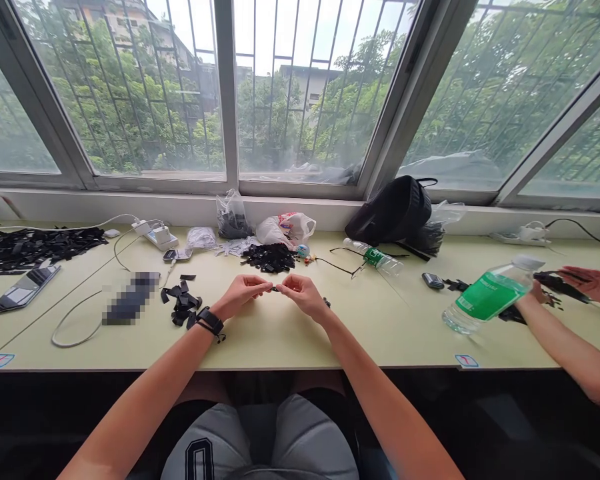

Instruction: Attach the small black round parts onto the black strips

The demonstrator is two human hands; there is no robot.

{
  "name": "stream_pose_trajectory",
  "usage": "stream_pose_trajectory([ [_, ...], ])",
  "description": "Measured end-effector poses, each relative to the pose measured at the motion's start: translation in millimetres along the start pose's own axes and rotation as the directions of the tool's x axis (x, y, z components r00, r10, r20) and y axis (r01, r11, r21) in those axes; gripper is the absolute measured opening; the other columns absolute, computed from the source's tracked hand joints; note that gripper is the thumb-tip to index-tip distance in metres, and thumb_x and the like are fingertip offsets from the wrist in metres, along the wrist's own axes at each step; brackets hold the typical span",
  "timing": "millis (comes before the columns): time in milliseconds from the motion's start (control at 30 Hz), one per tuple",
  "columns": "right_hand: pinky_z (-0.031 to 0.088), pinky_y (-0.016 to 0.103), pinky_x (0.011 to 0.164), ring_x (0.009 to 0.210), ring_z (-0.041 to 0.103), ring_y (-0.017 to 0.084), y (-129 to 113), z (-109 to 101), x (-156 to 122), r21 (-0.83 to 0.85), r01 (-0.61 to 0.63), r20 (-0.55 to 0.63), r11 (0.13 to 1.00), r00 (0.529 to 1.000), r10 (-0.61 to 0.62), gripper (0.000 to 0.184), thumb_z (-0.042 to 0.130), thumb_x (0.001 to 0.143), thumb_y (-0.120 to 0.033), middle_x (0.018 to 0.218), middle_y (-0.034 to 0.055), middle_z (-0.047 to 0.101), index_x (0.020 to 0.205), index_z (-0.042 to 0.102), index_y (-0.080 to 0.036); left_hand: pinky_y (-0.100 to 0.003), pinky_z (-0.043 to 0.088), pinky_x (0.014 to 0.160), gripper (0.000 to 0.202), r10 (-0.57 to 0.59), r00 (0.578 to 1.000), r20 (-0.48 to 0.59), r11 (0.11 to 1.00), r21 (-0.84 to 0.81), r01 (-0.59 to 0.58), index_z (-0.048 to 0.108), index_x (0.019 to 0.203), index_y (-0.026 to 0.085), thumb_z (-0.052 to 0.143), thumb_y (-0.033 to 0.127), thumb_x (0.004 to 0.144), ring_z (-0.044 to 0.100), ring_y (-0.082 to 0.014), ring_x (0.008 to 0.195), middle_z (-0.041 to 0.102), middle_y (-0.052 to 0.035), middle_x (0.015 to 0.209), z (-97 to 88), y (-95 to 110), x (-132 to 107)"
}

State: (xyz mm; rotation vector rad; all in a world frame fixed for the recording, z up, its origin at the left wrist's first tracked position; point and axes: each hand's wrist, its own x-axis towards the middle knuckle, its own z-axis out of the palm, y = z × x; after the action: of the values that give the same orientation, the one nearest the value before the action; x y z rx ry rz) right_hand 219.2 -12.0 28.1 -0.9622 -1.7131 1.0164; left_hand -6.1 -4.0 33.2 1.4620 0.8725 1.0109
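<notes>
My left hand [243,294] and my right hand [303,293] meet over the table, thumbs and fingers pinched together. Between their fingertips is a small black piece [274,289], mostly hidden, so its kind does not show clearly. Just beyond the hands lies a heap of black strips [269,257]. A looser pile of short black strips [182,303] is beside my left wrist, which wears a black band. Some small dark bits [327,303] show next to my right hand.
A water bottle [490,293] stands tilted at right, near a co-worker's hands [587,285]. Glasses [353,272], a lying bottle [380,259] and a black bag [393,212] are back right. At left are a blurred-out dark object [130,300], cables, a phone [23,290] and more strips [40,247].
</notes>
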Motion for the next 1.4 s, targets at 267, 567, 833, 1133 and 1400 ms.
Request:
stream_pose_trajectory([
  [267,0.042,0.03,0.058,0.066,0.053,0.017,0,-28,3,-0.17,0.052,-0.085,0.984,0.994,-0.068,0.041,0.07,0.087,-0.062,0.077,0.0027,0.065,0.084,0.069,-0.021,-0.027,0.035,0.062,0.051,-0.01,0.999,0.039,0.999,0.043,0.008,0.082,0.107,0.017,0.084,0.057,0.076,0.05,-0.0127,0.067,0.068,-0.0036,0.078,0.3,-2,0],
  [567,0.046,0.033,0.071,0.079,0.06,0.02,24,-104,-12,-0.531,-0.083,-0.067,0.843,0.996,0.056,0.023,0.068,0.084,-0.043,0.092,0.0063,0.074,0.083,0.076,-0.021,-0.025,0.032,0.058,0.05,-0.07,0.997,-0.034,0.993,0.089,0.072,0.083,0.095,0.015,0.084,0.06,0.072,0.049,-0.0123,0.065,0.071,-0.0049,0.08,2.1,-9,3],
  [833,0.045,0.034,0.076,0.085,0.061,0.022,13,-118,-24,-0.519,-0.112,-0.051,0.847,0.994,0.1,0.023,0.069,0.082,-0.041,0.095,0.007,0.075,0.082,0.079,-0.02,-0.025,0.034,0.059,0.047,-0.047,0.997,-0.054,0.998,0.045,0.049,0.082,0.096,0.016,0.087,0.056,0.072,0.05,-0.0124,0.066,0.073,-0.0065,0.083,4.0,-10,1],
  [1133,0.046,0.031,0.065,0.072,0.061,0.02,10,-136,-38,-0.371,-0.251,0.068,0.894,0.953,0.296,0.029,0.081,0.073,-0.044,0.079,0.0067,0.074,0.086,0.081,-0.017,-0.025,0.035,0.058,0.048,-0.06,0.997,-0.054,0.996,0.066,0.064,0.081,0.098,0.017,0.085,0.057,0.073,0.051,-0.0119,0.064,0.071,-0.0043,0.079,4.3,-11,2],
  [1400,0.045,0.03,0.065,0.072,0.059,0.019,16,-136,-39,-0.409,-0.252,0.101,0.877,0.943,0.317,0.027,0.079,0.075,-0.042,0.08,0.0062,0.072,0.083,0.08,-0.016,-0.025,0.036,0.059,0.044,-0.074,0.996,-0.047,0.995,0.059,0.077,0.081,0.095,0.017,0.085,0.055,0.073,0.05,-0.0114,0.064,0.069,-0.0031,0.078,5.0,-8,1],
])
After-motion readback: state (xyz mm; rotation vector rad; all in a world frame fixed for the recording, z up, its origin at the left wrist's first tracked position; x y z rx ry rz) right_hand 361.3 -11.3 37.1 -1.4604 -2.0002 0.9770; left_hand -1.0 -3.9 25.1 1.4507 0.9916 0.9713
